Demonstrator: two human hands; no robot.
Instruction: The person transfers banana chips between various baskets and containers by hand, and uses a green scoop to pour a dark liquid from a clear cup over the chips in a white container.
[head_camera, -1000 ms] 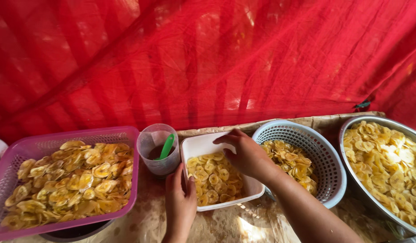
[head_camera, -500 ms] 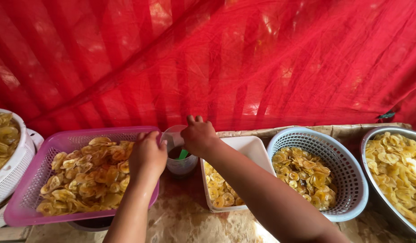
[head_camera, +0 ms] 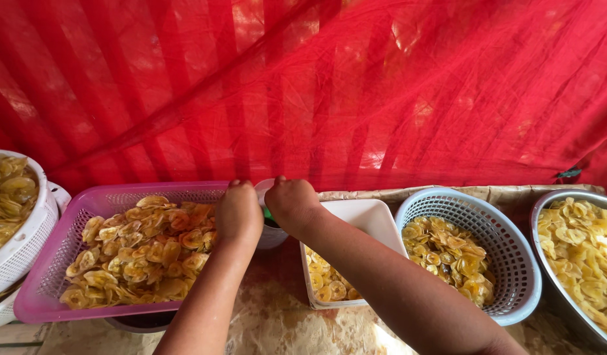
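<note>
Two bare hands meet at a small clear plastic cup (head_camera: 272,231) that stands between a pink basket and a white tub, near the red cloth backdrop (head_camera: 330,85).

Left hand (head_camera: 238,212): curled over the cup's left side, knuckles up, fingers folded down out of sight; whether they grip the cup or only rest against it cannot be told. It partly overlaps the pink basket's right edge.

Right hand (head_camera: 292,204): curled over the cup's right side and rim, fingers likewise hidden; its hold cannot be told. Its forearm crosses above the white tub.

Cup: upright, mostly covered by both hands; a bit of green (head_camera: 268,213) shows inside, between them.

Pink rectangular basket (head_camera: 50,263): left of the cup, piled with yellow-orange fried chips (head_camera: 142,246).

White rectangular tub (head_camera: 366,213): just right of the cup, a shallow layer of chips at its near end, partly hidden by the forearm.

Pale blue round basket (head_camera: 507,230): right of the tub, chips inside.

Metal bowl (head_camera: 543,210): far right, cut by the frame edge, filled with paler chips.

White slotted basket (head_camera: 24,243): far left, partly in frame, holding chips.

Surface: a worn patterned covering (head_camera: 277,322) lies beneath all containers.
</note>
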